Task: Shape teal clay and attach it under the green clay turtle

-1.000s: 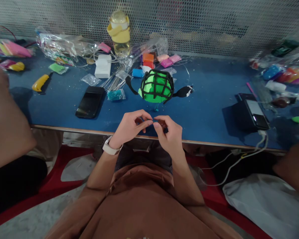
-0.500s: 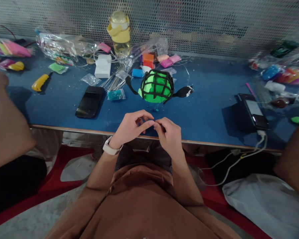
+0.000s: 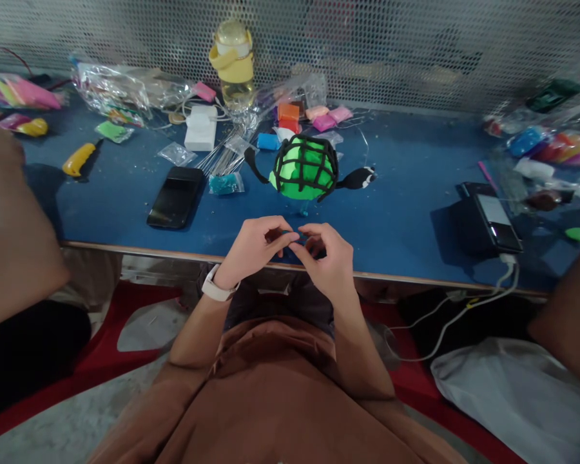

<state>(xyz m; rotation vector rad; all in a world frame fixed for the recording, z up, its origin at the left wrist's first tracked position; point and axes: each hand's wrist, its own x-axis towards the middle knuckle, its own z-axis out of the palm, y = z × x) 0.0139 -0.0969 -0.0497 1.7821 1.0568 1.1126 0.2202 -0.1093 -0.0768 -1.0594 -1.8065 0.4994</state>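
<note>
My left hand [image 3: 257,248], with a white band on its wrist, is over the table's front edge, thumb and fingers pinched together. My right hand [image 3: 327,258] meets it, its thumb tip by my left fingertips and its fingers curled. Whatever lies between the fingertips is too small to make out. Just beyond both hands stands a green domed shape [image 3: 305,169] crossed by black strips. A black piece with white spots [image 3: 357,178] sticks out on its right, and a thin black piece [image 3: 255,165] on its left. A small teal bit [image 3: 304,208] sits in front.
On the blue table [image 3: 401,225], a black phone [image 3: 175,198] and a teal packet [image 3: 226,183] lie left. Behind are a yellow-banded bottle [image 3: 234,64], a white box [image 3: 200,128] and wires. A yellow cutter [image 3: 80,159] is farther left; a dark box-like device [image 3: 488,219] stands right. Other people's arms flank both sides.
My right thumb has straightened and shifted left toward my left fingertips, and the right fingers have lifted away from it a little. The green shape has not moved on the table.
</note>
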